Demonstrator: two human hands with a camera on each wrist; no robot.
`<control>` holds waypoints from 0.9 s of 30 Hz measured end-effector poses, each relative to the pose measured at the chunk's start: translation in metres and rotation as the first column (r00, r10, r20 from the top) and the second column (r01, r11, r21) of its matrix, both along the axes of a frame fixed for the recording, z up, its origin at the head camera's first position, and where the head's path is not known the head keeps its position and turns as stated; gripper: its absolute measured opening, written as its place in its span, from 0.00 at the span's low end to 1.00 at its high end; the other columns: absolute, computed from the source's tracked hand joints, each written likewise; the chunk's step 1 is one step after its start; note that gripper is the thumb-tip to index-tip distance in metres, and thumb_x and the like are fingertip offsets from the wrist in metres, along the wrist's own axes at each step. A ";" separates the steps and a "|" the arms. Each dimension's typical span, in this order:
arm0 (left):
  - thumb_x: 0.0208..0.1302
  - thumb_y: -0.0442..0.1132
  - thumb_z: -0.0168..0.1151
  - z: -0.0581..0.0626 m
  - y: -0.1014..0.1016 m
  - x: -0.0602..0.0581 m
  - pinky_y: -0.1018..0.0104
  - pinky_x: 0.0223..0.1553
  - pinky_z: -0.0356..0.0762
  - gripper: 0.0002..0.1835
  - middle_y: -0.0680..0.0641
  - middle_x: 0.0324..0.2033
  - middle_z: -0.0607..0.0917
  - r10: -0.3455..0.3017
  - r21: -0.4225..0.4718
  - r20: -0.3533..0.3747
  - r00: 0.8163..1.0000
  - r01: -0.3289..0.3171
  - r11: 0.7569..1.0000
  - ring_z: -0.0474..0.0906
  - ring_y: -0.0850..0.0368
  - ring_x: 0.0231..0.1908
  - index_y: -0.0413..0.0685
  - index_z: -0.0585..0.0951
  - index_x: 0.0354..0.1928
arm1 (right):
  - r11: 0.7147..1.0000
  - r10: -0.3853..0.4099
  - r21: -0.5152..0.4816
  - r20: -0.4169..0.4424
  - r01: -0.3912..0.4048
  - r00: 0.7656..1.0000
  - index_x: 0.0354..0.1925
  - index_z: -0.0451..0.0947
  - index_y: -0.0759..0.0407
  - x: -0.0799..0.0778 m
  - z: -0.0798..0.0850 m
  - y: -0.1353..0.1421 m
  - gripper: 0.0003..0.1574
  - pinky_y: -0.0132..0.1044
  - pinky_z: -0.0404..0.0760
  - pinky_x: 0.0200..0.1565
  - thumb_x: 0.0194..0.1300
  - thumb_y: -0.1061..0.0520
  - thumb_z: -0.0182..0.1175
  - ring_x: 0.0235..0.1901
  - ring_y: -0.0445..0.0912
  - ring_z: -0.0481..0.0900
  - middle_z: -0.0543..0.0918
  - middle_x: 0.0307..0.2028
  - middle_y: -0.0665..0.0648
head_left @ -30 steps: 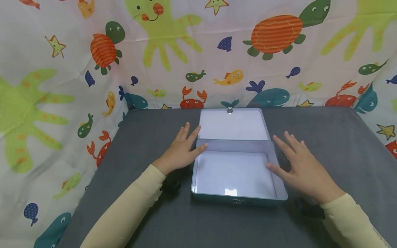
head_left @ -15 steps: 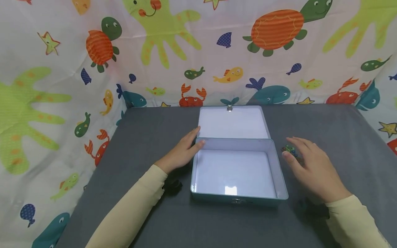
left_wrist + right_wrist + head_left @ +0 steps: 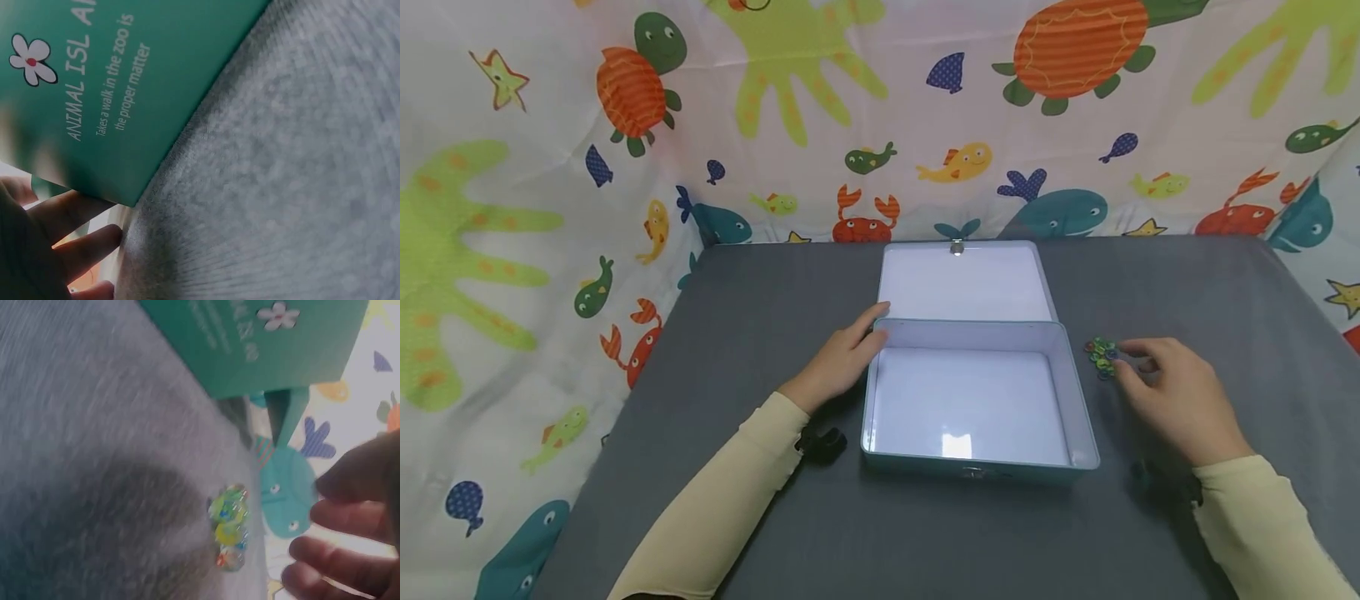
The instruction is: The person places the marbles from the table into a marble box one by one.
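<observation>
A teal tin box [image 3: 981, 400] with a white inside stands with its lid [image 3: 966, 283] folded back. My left hand [image 3: 835, 360] rests against its back left corner, thumb at the rim and fingers reaching round the corner behind. In the left wrist view those fingers [image 3: 87, 253] look fairly straight beside the printed green wall [image 3: 125, 106]. Right of the box lies a small cluster of glass marbles [image 3: 1101, 354], clear with green, yellow and red colours. My right hand [image 3: 1183, 400] is just beside them, its thumb and index finger apart and bent toward the cluster. Nothing is in its grasp.
A grey cloth covers the table [image 3: 760, 308]. Behind it and at the sides hangs a curtain [image 3: 820, 192] printed with sea animals. Dark straps and wrist cameras [image 3: 822, 446] sit under the wrists. The lid's clasp [image 3: 957, 247] points to the back.
My right hand has moved from over the box's right rim, out to the marbles, uncovering them and lowering. The left hand's spread fingers have drawn together at the box corner. The view has tilted down.
</observation>
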State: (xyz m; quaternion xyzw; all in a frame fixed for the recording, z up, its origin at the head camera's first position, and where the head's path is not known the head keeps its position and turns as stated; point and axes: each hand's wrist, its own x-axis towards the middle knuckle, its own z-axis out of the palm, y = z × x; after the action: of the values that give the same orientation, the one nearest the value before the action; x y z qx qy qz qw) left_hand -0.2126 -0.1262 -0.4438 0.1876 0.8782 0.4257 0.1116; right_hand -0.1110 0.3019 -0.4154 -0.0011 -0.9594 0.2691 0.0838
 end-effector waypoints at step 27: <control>0.81 0.60 0.41 -0.002 0.006 0.010 0.41 0.73 0.63 0.31 0.45 0.76 0.68 0.061 0.079 -0.029 0.998 -0.059 0.995 0.67 0.47 0.74 0.70 0.60 0.82 | 0.998 -0.044 0.044 0.079 0.040 0.996 0.45 0.85 0.70 -0.008 -0.024 0.025 0.18 0.42 0.72 0.30 0.68 0.54 0.69 0.34 0.56 0.79 0.83 0.39 0.69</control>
State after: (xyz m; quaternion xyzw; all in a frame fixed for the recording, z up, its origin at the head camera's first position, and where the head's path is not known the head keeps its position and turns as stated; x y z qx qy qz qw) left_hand -0.2031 -0.1200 -0.4455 0.1719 0.8677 0.4600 0.0776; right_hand -0.1191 0.3266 -0.4394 -0.0303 -0.9673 0.2466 0.0508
